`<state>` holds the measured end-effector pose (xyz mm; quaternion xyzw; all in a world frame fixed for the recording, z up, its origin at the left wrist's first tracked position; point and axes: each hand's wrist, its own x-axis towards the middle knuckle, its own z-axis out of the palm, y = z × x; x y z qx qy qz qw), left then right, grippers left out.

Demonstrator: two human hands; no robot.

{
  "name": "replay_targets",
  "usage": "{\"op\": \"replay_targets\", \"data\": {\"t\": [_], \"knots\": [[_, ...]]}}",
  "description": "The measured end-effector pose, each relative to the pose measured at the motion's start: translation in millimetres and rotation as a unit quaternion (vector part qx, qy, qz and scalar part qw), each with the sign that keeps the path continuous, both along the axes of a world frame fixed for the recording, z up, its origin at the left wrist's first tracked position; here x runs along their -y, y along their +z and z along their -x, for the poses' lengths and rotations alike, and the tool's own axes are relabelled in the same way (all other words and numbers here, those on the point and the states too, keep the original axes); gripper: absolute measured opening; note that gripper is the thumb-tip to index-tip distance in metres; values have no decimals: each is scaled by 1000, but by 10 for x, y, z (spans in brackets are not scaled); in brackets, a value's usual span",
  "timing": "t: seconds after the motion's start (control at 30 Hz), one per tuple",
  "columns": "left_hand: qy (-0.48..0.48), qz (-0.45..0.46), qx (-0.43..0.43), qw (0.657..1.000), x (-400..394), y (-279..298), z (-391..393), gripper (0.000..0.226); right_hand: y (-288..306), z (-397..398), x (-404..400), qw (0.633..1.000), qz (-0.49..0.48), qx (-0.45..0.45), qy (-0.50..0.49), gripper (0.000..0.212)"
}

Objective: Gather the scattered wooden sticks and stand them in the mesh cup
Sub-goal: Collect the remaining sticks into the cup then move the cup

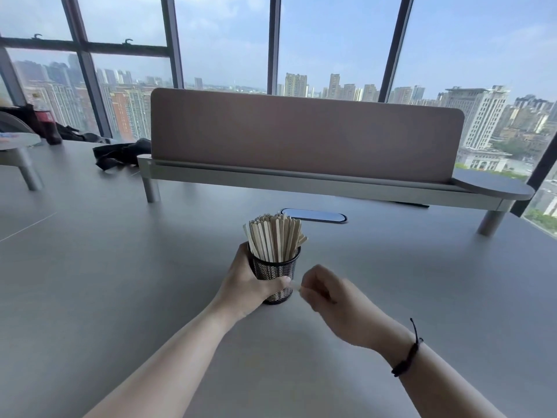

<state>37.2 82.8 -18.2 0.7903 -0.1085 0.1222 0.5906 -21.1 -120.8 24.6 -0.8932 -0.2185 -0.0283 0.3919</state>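
Note:
A black mesh cup (275,268) stands on the grey table (120,267), packed with several upright wooden sticks (275,236). My left hand (250,285) wraps around the cup from the left, thumb across its front. My right hand (328,292) is just to the right of the cup's base, fingers curled and blurred. A pale sliver (297,287) shows at its fingertips, possibly the end of a stick; I cannot tell for sure.
A raised shelf (301,181) with a brown divider panel (301,134) spans the table behind the cup. A cable port (313,215) lies just behind the cup. A black bag (120,152) and a cola bottle (48,125) sit far left.

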Motion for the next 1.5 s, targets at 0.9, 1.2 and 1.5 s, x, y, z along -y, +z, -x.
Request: {"op": "replay_targets", "data": {"t": [0.9, 1.2, 1.5], "knots": [[-48, 25, -36, 998, 42, 82, 119, 70, 337, -517, -548, 989, -14, 97, -113, 58], [29, -13, 8, 999, 154, 113, 182, 53, 199, -233, -562, 990, -114, 66, -43, 89], [33, -153, 67, 985, 320, 128, 363, 53, 253, -327, -805, 972, 32, 67, -224, 127]]}}
